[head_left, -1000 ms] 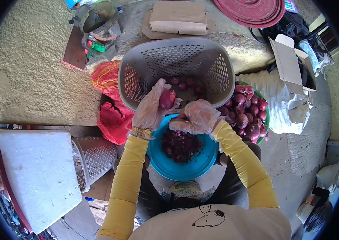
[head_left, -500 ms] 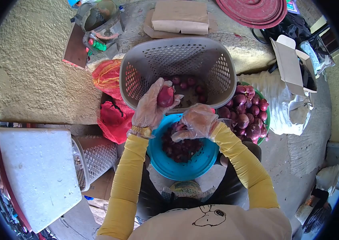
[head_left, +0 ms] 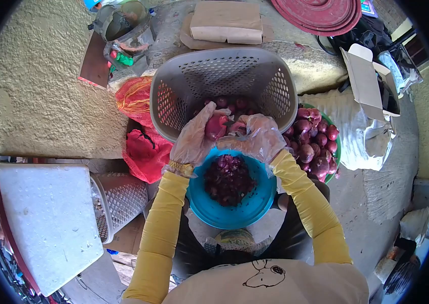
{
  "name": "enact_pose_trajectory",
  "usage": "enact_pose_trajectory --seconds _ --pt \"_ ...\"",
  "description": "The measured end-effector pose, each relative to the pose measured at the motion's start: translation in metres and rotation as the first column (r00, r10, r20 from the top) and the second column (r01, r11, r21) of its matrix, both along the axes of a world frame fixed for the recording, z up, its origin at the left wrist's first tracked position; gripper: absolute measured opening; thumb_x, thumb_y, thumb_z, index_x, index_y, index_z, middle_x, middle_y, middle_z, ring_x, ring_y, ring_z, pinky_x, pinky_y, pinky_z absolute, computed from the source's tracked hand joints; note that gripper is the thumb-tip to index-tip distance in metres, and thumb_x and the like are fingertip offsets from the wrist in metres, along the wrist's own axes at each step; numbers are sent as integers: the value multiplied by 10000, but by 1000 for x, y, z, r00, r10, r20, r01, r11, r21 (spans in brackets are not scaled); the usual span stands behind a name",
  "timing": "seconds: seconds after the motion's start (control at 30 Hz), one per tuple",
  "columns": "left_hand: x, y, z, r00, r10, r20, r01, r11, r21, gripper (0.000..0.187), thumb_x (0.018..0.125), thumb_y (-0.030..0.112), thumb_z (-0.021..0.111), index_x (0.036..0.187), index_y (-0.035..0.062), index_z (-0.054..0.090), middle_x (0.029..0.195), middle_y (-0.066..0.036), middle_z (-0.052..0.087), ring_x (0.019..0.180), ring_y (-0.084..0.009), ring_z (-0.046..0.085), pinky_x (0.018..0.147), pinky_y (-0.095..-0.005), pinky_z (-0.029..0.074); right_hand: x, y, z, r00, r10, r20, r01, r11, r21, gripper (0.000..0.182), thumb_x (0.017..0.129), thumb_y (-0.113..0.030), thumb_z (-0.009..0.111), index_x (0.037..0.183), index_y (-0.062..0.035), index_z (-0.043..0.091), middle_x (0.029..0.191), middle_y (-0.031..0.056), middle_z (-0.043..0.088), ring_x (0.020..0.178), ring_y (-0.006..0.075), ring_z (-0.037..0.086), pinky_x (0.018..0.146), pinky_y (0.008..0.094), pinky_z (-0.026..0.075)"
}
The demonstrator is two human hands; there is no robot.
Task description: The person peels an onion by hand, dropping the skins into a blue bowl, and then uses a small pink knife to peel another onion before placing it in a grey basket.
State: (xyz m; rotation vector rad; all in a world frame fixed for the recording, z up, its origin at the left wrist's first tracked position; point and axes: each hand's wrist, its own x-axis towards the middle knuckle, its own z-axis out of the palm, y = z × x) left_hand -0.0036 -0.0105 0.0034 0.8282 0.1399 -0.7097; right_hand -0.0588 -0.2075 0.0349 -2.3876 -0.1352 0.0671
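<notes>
My left hand, in a clear plastic glove, is closed round a red onion above the front rim of the grey perforated basket. Beside it, my gloved right hand has its fingers curled in close to the onion; what they hold, if anything, I cannot make out. Several red onions lie on the basket's floor, partly hidden by my hands. Dark red onion skins fill the middle of the blue basin between my legs.
At my right, a green-rimmed basin is heaped with red onions, beside a white sack. On the left are a red mesh bag, another perforated basket and a white board. Cardboard lies behind the basket.
My right hand has risen from over the blue basin to meet the onion, uncovering the skins there. My left hand has shifted slightly right and turned the onion.
</notes>
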Motion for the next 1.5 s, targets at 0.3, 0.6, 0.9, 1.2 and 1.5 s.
enact_pose_trajectory --seconds 0.3,0.6,0.9,1.2,1.5 --pt "1 -1 0 999 -36 0 36 999 -5 496 1075 418 603 1171 -63 676 1135 -149 679 1030 -215 663 872 -362 613 0 -2 -4 999 35 -16 -36 999 -28 691 741 -624 875 1067 -22 775 877 227 741 830 391 732 775 447 566" --pt "-2 -2 8 997 -71 -21 70 997 -45 511 1084 417 586 1178 -80 659 1064 -150 688 948 -264 709 807 -355 608 2 -4 -19 997 34 -66 -35 999 -22 632 781 -613 856 1056 -47 794 824 208 737 758 371 713 744 446 554" --pt "-4 -4 9 996 -76 -40 74 995 -70 561 1073 442 596 1226 -97 633 998 -137 693 962 -286 719 820 -358 608 3 -7 -30 998 58 -11 -58 996 -62 622 802 -610 844 1082 -56 797 826 192 742 731 357 703 733 430 558" --pt "0 1 -10 999 -39 20 39 999 7 521 1070 417 601 1202 -86 640 1107 -194 691 1026 -341 719 888 -470 644 1 -5 -24 989 136 51 -131 987 -95 612 828 -661 786 1003 -75 811 738 196 704 708 408 671 694 461 542" --pt "2 9 -1 997 55 49 -58 997 57 545 1048 453 637 1253 -50 605 1058 -148 671 996 -334 715 906 -453 620 -10 11 -21 882 453 -127 -470 837 -282 788 789 -846 640 854 -73 780 780 207 716 794 443 710 738 535 561"
